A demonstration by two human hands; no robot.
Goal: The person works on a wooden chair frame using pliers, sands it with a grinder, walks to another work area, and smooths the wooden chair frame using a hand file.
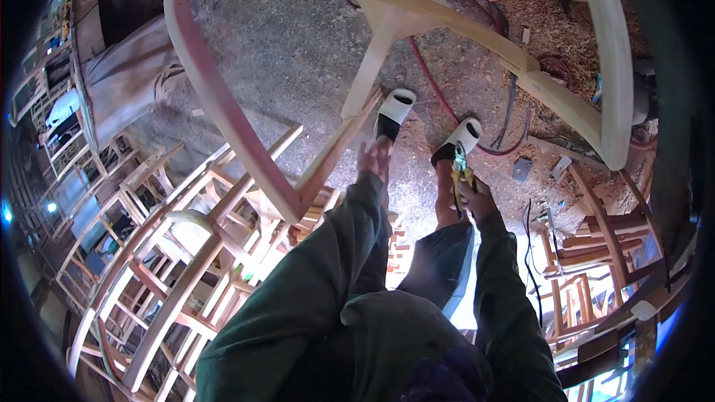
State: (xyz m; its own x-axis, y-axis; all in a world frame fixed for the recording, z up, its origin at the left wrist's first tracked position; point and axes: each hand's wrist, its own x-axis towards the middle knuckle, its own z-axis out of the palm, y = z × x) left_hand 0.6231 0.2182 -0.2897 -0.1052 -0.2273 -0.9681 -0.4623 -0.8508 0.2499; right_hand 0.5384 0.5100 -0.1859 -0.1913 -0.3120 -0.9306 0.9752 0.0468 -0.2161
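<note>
A bare wooden chair frame [223,104] with curved rails and a crossed brace stands on the floor in front of me. My left hand [374,158] reaches forward beside one slanted leg [335,152] of the frame, close to it; whether it touches, I cannot tell. My right hand [472,195] is closed on a small tool with yellow and green parts [460,171], held above my right foot. Both arms wear dark green sleeves. My feet wear white slip-on sandals [395,108].
Several unfinished wooden chair frames [171,253] are stacked at the left and more at the right [603,238]. A red hose [439,93] and dark cables cross the concrete floor. Wood shavings [551,30] lie at the top right.
</note>
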